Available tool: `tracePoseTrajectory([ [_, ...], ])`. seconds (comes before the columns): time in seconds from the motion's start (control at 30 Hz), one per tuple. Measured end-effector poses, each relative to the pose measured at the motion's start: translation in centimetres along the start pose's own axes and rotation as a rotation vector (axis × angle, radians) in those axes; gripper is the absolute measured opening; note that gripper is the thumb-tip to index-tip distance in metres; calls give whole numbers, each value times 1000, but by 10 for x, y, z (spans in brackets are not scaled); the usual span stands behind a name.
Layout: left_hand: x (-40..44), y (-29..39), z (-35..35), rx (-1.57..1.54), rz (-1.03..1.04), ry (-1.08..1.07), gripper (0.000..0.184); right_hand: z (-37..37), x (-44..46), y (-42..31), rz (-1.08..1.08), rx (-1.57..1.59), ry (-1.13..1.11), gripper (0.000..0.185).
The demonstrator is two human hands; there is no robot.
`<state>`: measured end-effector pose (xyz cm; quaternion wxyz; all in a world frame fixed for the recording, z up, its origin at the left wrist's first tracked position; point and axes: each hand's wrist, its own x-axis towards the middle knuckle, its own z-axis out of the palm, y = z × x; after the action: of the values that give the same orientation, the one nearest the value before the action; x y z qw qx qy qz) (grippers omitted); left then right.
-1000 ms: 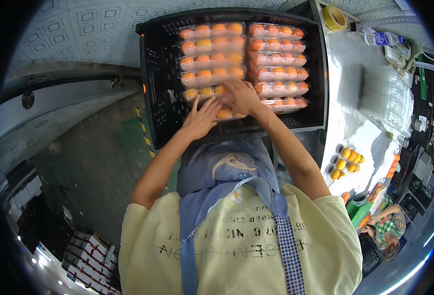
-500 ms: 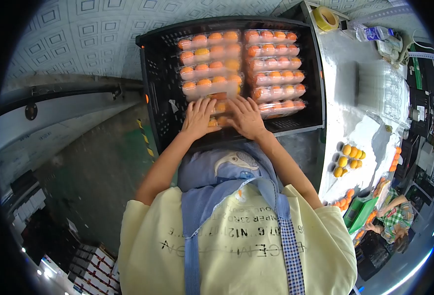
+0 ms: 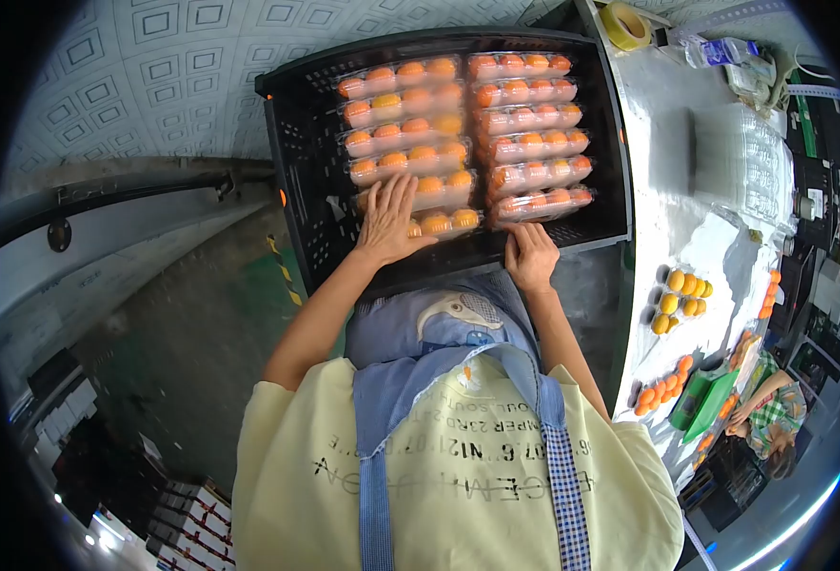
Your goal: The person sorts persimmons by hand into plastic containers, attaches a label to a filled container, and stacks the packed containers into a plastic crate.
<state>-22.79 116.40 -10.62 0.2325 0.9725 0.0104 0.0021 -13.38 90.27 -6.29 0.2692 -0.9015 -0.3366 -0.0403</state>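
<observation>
Clear plastic packs of round orange fruit lie in two columns inside a black plastic crate [image 3: 301,181]. My left hand [image 3: 389,226] rests with fingers stretched out over the left end of the two nearest left-column packs, including the front pack [image 3: 450,225]. My right hand [image 3: 532,259] is at the crate's near side, just below the front right-column pack [image 3: 543,205]. Its fingers are bent and held together; what they grip, if anything, is hidden.
Right of the crate, a worktable bears a tape roll [image 3: 626,26], a stack of clear trays [image 3: 739,162], yellow fruit [image 3: 679,300], orange fruit [image 3: 662,388] and a green container [image 3: 703,400]. Another person [image 3: 772,419] works at the far right. A patterned wall [image 3: 172,76] stands behind.
My right hand has left the nearest left-column packs and moved right and toward me, its fingers now bent. My left hand stays over the packs, slightly higher. The two nearest left-column packs show more fully.
</observation>
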Motion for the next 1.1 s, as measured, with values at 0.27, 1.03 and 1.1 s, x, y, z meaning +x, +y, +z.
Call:
tracePoseTrajectory([
  [0.27,2,-4,11,66,-7,-29,101,1,0,0,6,-30,10,13],
  [1.03,41,-23,-9,56,-174,87,80,6,-5,7,-89,-33,65,10],
  [1.1,60,-32,-19,158,-170,167,81,6,-7,8,-86,-36,65,10],
])
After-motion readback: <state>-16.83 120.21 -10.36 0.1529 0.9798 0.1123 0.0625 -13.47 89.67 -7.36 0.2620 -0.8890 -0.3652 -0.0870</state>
